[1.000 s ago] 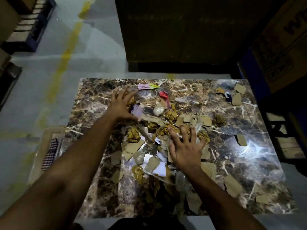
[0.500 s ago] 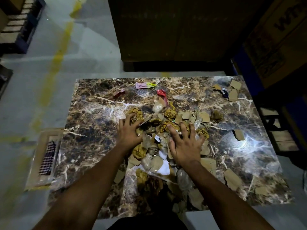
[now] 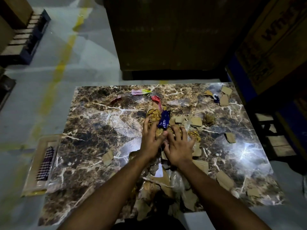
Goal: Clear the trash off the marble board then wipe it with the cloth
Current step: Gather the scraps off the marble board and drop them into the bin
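Observation:
The brown veined marble board (image 3: 99,130) lies on the floor below me. Both hands rest side by side on a heap of trash at its middle. My left hand (image 3: 150,138) has its fingers spread over crumpled brown paper (image 3: 153,114). My right hand (image 3: 179,146) is spread flat on cardboard scraps, its index finger touching my left thumb. A blue wrapper (image 3: 163,121) stands between the fingertips. More scraps and clear plastic (image 3: 159,180) lie between my forearms at the near edge. The checked cloth (image 3: 45,163) lies off the board's left side.
A red wrapper (image 3: 156,98), a pink and yellow wrapper (image 3: 139,92) and cardboard pieces (image 3: 224,97) lie near the far edge. One scrap (image 3: 108,157) sits left of my arm. A tall cardboard box (image 3: 166,39) stands behind the board, with pallets (image 3: 28,39) on the left.
My left hand swept from the board's left part rightwards to meet my right hand, pushing trash into one heap. The left part of the board now shows bare marble.

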`<state>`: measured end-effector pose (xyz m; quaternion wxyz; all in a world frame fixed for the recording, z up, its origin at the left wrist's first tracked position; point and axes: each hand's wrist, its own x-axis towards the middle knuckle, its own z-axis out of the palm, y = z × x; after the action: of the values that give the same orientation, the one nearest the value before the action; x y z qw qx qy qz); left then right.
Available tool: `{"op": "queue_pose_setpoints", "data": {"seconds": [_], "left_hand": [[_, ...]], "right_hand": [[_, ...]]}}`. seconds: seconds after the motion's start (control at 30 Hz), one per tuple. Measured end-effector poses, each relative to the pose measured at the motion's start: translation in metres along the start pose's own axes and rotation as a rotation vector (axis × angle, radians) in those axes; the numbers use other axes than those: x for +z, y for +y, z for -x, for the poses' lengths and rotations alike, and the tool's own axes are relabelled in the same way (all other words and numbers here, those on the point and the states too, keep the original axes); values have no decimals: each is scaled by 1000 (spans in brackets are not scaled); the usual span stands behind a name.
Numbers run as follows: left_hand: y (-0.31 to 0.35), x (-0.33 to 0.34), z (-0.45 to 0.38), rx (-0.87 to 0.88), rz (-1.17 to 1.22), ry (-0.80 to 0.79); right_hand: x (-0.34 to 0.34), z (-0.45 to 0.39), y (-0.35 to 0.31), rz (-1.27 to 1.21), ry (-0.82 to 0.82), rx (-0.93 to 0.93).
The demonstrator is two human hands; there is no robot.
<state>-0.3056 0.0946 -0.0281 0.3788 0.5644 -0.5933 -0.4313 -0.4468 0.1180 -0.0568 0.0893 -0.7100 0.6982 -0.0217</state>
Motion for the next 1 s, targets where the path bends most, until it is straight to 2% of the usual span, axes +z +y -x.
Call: {"op": "queue_pose_setpoints", "data": {"seconds": [0.17,0.27,0.37,0.47,0.57,0.77,1.0], "left_hand": [[-4,14,4,132,-385,-4],[-3,26,13,181,-632,-61],[-5,32,17,244,-754,-90],[-1,33,17,245,-719,-125],[4,35,16,250,-588,-121],[6,30,11,127,-319,-191],[-1,18,10,286,-528,-340]], "right_hand": [[-7,1,11,-477,70,82],[-11,3,15,-557,27,48],[-15,4,27,-602,24,-56],[-25,2,35,-635,23,-120],[-32,1,33,-608,-8,-161],[-35,-6,29,-580,-9,-118],[-33,-12,7,-397,22,14]]}}
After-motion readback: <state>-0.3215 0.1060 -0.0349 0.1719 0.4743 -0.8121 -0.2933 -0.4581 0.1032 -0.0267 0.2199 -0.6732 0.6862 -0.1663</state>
